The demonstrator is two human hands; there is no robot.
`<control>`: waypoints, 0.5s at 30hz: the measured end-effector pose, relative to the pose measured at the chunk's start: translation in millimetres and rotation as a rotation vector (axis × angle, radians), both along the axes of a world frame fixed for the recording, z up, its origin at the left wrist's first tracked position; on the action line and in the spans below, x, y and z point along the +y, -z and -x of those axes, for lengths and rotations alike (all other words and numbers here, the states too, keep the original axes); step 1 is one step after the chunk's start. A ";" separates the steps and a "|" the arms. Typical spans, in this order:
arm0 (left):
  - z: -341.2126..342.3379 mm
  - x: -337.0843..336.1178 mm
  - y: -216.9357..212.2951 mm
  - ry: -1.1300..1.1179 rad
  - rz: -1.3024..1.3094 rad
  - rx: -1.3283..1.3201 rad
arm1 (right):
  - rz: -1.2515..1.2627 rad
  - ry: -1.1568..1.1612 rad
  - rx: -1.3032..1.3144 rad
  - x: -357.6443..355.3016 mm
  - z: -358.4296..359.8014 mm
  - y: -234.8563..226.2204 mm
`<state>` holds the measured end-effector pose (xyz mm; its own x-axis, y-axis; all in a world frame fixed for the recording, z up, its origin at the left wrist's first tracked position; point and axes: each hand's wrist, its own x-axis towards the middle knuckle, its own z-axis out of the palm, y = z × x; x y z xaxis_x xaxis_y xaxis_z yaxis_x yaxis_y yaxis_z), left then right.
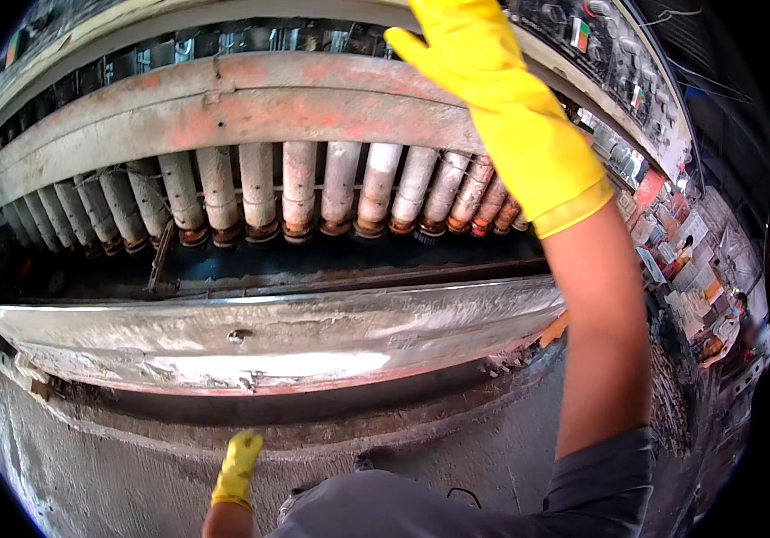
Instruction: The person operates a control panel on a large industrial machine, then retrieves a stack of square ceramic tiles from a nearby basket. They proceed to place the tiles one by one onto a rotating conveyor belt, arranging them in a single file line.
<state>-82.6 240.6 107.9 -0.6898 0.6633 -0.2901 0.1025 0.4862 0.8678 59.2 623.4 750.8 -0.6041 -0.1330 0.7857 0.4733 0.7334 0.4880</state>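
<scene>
At twelve o'clock, high on the machine, our right hand (484,63) in its yellow rubber glove lies flat and spread wide against the upper metal housing (250,99), holding nothing. At six o'clock our left hand (238,466), also in a yellow glove, hangs low near the concrete ledge (134,466); we cannot tell whether its fingers are spread or curled. So we count two gloves, one on each hand.

Below the housing runs one row of upright cylinders (300,188), pale and stained with rust. We count about seventeen, though the ones at nine o'clock blur together. Each ends in a dark, rusty collar.

Under them lies a dark gap, then one long curved metal trough (268,332), grey, caked with white residue and rimmed in red along its lower edge. One small bolt (238,336) sits near its middle.

At three o'clock the room shows a cluttered wall of coloured packages (690,269), well apart from the hands.
</scene>
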 end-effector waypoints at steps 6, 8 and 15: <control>-72.4 -53.5 -25.9 -0.138 0.607 0.007 | -0.170 -0.165 0.173 48.7 21.3 22.6; -67.3 -47.5 -53.0 -0.165 0.587 0.011 | -0.105 -0.266 0.179 43.7 24.8 18.1; -66.9 -31.0 -80.0 -0.195 0.528 -0.001 | -0.243 -0.422 0.324 59.5 34.2 35.6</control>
